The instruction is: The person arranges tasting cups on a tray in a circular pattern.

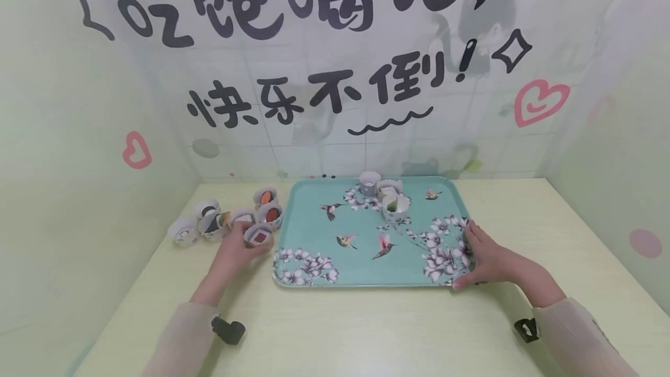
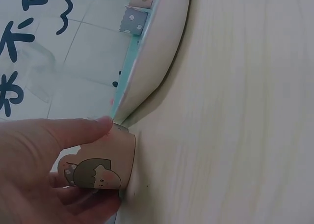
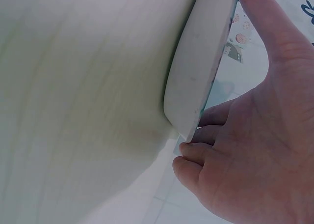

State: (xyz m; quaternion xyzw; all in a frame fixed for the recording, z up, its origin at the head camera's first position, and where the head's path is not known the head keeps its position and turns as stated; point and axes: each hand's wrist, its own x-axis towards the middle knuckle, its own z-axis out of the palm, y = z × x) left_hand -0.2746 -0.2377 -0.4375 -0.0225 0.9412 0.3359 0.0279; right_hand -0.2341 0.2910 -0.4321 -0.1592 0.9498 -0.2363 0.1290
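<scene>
My left hand [image 1: 238,252] grips a small paper cup [image 1: 259,235] with a dark red piece in it, left of the tray. In the left wrist view, thumb and fingers of the hand [image 2: 54,160] lie around the cup [image 2: 105,160], which has a cartoon face printed on it. My right hand [image 1: 492,258] rests at the right edge of the teal floral tray [image 1: 361,266]. The right wrist view shows that hand [image 3: 260,135] with its fingertips at the rim of the tray [image 3: 196,67], thumb spread along it.
Three cups stand at the back of the tray, one of them in front [image 1: 395,207]. Several filled cups, including one at the far left [image 1: 184,232], cluster on the pale table [image 1: 356,330] left of the tray. A printed curtain [image 1: 324,150] hangs behind.
</scene>
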